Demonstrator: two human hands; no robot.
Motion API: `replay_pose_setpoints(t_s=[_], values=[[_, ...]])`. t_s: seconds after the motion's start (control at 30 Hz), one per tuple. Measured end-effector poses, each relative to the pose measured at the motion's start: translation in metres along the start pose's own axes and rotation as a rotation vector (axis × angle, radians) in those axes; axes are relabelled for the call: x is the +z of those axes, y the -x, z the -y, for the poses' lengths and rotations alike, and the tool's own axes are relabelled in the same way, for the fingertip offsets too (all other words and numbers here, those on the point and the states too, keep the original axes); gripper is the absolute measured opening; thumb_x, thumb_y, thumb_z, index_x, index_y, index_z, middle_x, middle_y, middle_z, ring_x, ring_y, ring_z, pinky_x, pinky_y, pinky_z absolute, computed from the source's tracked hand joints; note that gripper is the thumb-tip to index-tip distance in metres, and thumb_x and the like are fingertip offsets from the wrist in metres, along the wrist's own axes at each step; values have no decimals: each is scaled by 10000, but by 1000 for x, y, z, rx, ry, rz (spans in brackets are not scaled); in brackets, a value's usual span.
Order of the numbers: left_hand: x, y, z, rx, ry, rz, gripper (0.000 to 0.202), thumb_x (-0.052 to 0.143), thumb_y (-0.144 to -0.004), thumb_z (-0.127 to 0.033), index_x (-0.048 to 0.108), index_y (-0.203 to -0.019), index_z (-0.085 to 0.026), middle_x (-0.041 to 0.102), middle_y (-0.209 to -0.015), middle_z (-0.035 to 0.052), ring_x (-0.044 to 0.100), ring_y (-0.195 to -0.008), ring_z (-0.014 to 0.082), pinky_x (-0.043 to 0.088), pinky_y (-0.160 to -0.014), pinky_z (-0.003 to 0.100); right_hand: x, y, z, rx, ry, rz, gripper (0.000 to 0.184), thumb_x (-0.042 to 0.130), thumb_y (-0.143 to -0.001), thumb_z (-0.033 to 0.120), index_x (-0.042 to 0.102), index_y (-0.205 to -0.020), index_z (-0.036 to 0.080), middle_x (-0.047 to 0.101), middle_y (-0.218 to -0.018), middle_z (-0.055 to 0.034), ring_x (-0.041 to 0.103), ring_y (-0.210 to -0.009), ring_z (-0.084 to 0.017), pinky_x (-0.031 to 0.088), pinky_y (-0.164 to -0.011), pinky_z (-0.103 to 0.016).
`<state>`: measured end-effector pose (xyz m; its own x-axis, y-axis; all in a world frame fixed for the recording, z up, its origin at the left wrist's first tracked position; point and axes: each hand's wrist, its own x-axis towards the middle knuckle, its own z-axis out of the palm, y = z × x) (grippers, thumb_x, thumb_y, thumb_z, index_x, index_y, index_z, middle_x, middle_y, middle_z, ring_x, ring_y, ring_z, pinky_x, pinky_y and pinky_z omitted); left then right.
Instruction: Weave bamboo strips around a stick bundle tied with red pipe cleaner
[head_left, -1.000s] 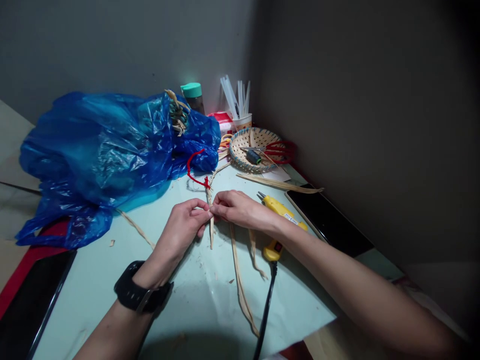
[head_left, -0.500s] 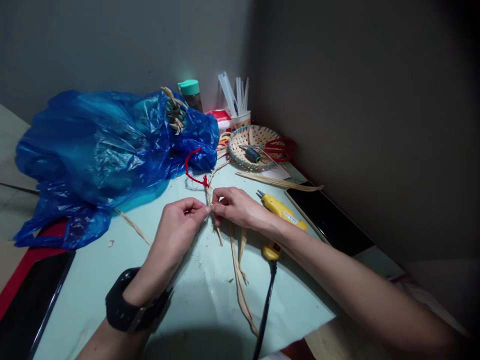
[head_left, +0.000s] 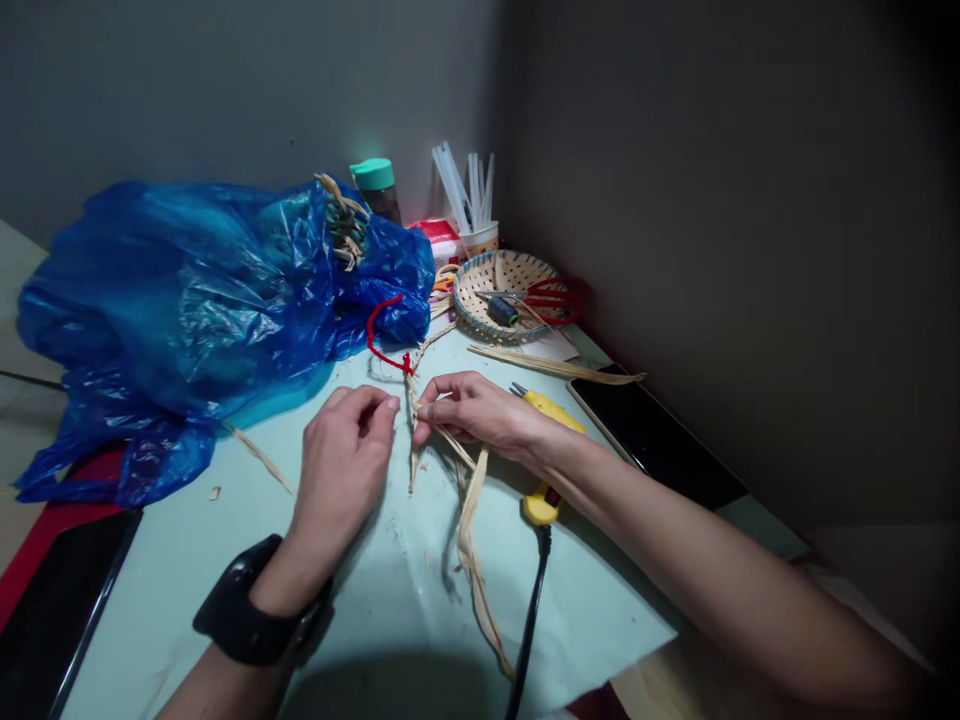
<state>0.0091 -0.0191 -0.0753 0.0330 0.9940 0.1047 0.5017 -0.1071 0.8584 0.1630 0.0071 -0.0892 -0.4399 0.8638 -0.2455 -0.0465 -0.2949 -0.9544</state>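
Note:
My right hand (head_left: 472, 412) pinches a braid of pale straw strips (head_left: 414, 400) on the light green mat (head_left: 405, 590). The braid's far end is tied to a red cord (head_left: 379, 335). Loose strip ends (head_left: 472, 540) trail from my right hand toward me. My left hand (head_left: 345, 455), with a black watch on its wrist, hovers just left of the braid with fingers curled and nothing between them.
A crumpled blue plastic bag (head_left: 202, 300) fills the left. At the back stand a woven basket (head_left: 502, 290) with small tools, a cup of white sticks (head_left: 472, 215) and a green-capped bottle (head_left: 375, 185). A yellow glue gun (head_left: 551, 440) and a black phone (head_left: 652, 430) lie right.
My left hand has let go of the straw strips and drawn back to the left. The right hand keeps its pinch, and the loose strip ends have swung to the right.

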Motion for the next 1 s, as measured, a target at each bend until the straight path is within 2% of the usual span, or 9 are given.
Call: replay_pose_setpoints(t_s=[0.07,0.13,0.2,0.3,0.43,0.57,0.7,0.87,1.0], values=[[0,-6,4,-188,305,203,137,601,-785,-303,634,-777,-171,554,-704,26,502,-628,149,381,-595,259,2,1,1,4,-19,1,63,559,-761,180,510,-738,150,599,-589,22,282,-424,-48,166,-409,-187],[4,-7,9,-331,580,392,127,613,-779,-281,594,-788,-156,493,-664,-7,438,-539,93,336,-503,210,3,2,2,14,6,-12,57,556,-769,181,518,-741,151,521,-520,50,309,-426,-52,186,-414,-183],[8,-6,12,-401,716,445,123,624,-777,-249,552,-773,-149,421,-638,-39,316,-466,42,224,-429,171,2,2,2,7,75,-15,59,547,-782,187,531,-741,148,446,-484,69,312,-428,-54,203,-416,-181],[11,-5,15,-430,710,437,125,611,-793,-240,536,-783,-140,388,-628,-51,201,-443,20,117,-404,169,-4,2,4,-15,221,18,86,521,-808,204,561,-769,138,462,-502,56,359,-447,-61,254,-431,-182],[11,-6,18,-402,665,410,148,607,-793,-266,562,-808,-126,433,-663,-26,234,-464,23,134,-407,165,-12,6,12,-91,514,65,176,522,-829,248,636,-809,115,606,-631,-11,510,-547,-85,343,-502,-189],[12,-6,21,-411,607,297,190,663,-739,-277,580,-755,-108,451,-662,-15,247,-471,24,149,-408,170,-14,12,19,-174,817,27,259,504,-852,267,659,-710,116,640,-605,-32,542,-544,-92,375,-548,-197],[12,-4,25,-446,579,266,213,691,-698,-274,604,-707,-79,487,-642,6,233,-461,18,130,-409,180,-14,11,15,-126,762,125,279,468,-875,295,633,-726,127,670,-626,-40,598,-540,-106,424,-551,-197],[9,-1,29,-466,601,249,221,707,-680,-278,603,-697,-83,456,-610,-12,213,-454,18,106,-413,191,-17,8,6,-127,673,208,277,474,-881,315,612,-731,128,689,-667,-47,636,-588,-117,449,-584,-199],[7,0,32,-466,628,249,217,709,-682,-270,598,-708,-86,429,-618,-24,189,-462,19,93,-419,195,-20,8,14,-167,738,143,323,450,-901,345,619,-729,130,680,-665,-40,619,-612,-123,414,-584,-206]])
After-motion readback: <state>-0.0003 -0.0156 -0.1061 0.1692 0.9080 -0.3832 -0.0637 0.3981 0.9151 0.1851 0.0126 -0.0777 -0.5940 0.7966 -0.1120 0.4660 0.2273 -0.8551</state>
